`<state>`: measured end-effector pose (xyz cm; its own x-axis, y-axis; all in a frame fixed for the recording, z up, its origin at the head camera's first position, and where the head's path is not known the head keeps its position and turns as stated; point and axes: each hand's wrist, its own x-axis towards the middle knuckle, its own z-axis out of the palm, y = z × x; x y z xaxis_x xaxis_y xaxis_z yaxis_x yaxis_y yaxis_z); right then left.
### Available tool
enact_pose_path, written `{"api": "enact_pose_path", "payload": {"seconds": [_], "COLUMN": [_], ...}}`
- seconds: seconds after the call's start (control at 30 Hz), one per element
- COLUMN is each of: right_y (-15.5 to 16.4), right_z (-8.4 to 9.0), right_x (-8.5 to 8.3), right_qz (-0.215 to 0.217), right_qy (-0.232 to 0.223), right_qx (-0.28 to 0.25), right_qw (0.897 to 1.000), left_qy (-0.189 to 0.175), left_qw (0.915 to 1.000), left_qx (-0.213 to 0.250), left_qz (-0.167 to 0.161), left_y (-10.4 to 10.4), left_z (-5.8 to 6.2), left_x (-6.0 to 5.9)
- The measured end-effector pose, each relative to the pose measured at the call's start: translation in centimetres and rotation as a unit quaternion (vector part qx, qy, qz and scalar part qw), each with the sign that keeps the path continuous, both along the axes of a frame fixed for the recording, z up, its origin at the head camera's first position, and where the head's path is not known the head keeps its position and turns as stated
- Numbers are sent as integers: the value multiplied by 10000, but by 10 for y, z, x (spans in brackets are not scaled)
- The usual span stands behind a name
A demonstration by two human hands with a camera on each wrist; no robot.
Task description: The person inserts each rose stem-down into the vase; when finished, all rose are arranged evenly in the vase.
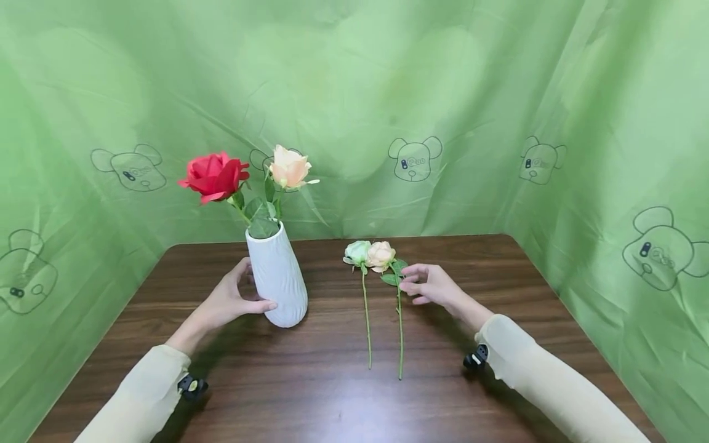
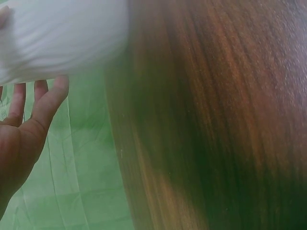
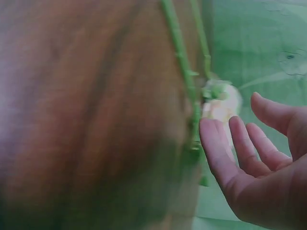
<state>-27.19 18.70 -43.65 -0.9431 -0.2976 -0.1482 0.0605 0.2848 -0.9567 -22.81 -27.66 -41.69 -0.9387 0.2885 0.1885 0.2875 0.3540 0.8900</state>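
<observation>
My left hand point(image 1: 229, 296) holds a white ribbed vase point(image 1: 277, 277), thumb across its front and fingers round its left side. The vase leans, its mouth tipped to the left. A red rose point(image 1: 215, 177) and a peach rose point(image 1: 289, 167) stand in it, their lower stems hidden inside. On the right, my right hand point(image 1: 434, 287) is beside the stem of a second peach rose point(image 1: 381, 255) lying on the table. In the right wrist view its fingers point(image 3: 218, 151) are spread, with nothing gripped. A pale green rose point(image 1: 357, 252) lies left of that peach rose.
The dark wooden table point(image 1: 332, 406) ends at the back against a green curtain point(image 1: 332, 92) printed with bear heads, which also encloses both sides. Black straps with small devices point(image 1: 192, 386) sit at both wrists.
</observation>
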Motion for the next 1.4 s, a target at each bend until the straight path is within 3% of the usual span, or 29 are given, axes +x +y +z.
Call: {"api": "enact_pose_path", "payload": {"seconds": [0.17,0.3,0.5,0.7,1.4], "right_y": [0,-7,-18,-20,-21], "right_z": [-24,-30,-30,-31,-30], "right_x": [1,-2,-5,-7,-8], "right_qz": [-116,-360,-557,-579,-694], "right_qy": [-76,-126,-12,22,-66], "right_qx": [281,550,1052,1236,1193], "right_qw": [9995,9978,9929,9906,9904], "left_qy": [-4,26,48,62,47], "left_qw": [10000,10000,9999,10000,9999], "left_qx": [-10,-52,-112,-53,-117], "left_qz": [-10,-1,35,16,1], "left_y": [1,0,-1,-3,0], "left_z": [-2,-2,-2,-5,-1], "left_x": [-1,-2,-3,-2,-2]}}
